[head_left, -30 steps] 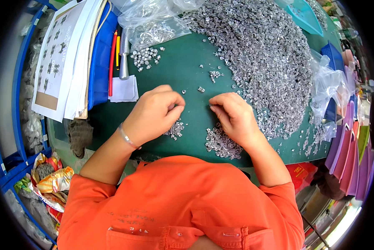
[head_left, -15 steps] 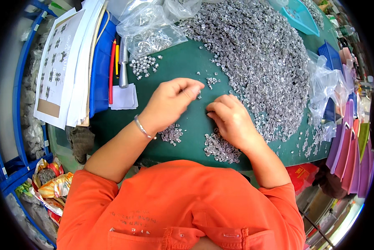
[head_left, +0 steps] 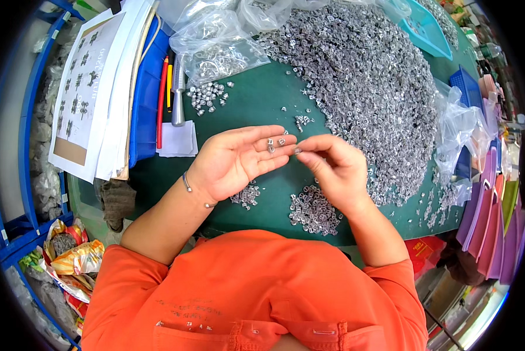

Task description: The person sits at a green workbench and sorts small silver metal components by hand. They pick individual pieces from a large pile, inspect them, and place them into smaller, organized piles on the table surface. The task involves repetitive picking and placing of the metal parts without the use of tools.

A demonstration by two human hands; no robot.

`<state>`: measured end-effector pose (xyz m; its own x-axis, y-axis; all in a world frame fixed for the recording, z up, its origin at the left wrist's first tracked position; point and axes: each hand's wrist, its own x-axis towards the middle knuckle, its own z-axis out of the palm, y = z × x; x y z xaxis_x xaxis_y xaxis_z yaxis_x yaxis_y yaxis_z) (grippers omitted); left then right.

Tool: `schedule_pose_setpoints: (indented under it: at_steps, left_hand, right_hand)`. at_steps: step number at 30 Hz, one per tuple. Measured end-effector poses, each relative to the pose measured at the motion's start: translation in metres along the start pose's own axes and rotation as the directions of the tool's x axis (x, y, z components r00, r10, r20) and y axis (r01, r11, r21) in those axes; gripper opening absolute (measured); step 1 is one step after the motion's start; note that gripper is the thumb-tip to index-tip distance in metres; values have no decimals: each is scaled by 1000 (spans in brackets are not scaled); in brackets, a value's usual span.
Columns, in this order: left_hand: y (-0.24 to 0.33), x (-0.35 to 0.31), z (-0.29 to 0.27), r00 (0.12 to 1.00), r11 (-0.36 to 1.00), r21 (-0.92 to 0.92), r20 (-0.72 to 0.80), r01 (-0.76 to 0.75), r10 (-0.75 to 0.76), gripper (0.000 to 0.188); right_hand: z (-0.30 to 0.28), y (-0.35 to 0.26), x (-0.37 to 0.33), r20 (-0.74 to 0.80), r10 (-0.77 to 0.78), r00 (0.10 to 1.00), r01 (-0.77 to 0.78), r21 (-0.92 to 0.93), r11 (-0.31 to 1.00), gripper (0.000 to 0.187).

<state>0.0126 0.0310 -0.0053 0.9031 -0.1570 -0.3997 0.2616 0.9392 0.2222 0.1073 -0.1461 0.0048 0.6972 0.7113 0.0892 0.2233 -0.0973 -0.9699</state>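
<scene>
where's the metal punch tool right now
In the head view, the metal punch tool lies upper left on the green mat, between the red pencil and loose beads.

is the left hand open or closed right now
Open: the left hand lies palm up, fingers spread, with two small metal pieces resting on its fingertips.

A green table [head_left: 256,99] fills the middle of the view under even, bright light. Along its left edge lie a stack of white paper sheets [head_left: 90,88] and a blue tray [head_left: 145,99]. Beyond that edge runs a blue metal rack [head_left: 25,117], with crumpled foil wrappers [head_left: 69,257] on the floor below it. On the right stand blue baskets [head_left: 466,82], clear plastic bags [head_left: 458,126] and a row of pink and purple folders [head_left: 490,216].
</scene>
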Motion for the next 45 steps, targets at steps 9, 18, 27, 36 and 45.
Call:
schedule_pose_setpoints:
  at_steps: [9, 18, 27, 36, 45]
  left_hand:
    - [-3, -6, -8, 993, 974, 211, -64, -79, 95, 32]
    - [7, -10, -10, 978, 971, 150, -73, -185, 198, 25]
    - [8, -11, -11, 947, 961, 150, -195, -231, 257, 21]
    - [6, -12, -9, 959, 970, 92, -152, -226, 238, 19]
    - [5, -16, -13, 955, 968, 118, -174, -220, 238, 19]
  right_hand:
    - [-12, 20, 18, 248, -318, 915, 398, -688, 607, 32]
    - [-17, 21, 37, 268, -308, 913, 408, -574, 710, 29]
    - [-5, 16, 12, 279, -266, 923, 384, -601, 700, 38]
    - [-38, 30, 46, 79, -440, 894, 351, -734, 581, 21]
    - [-42, 39, 70, -5, -450, 893, 303, -732, 610, 11]
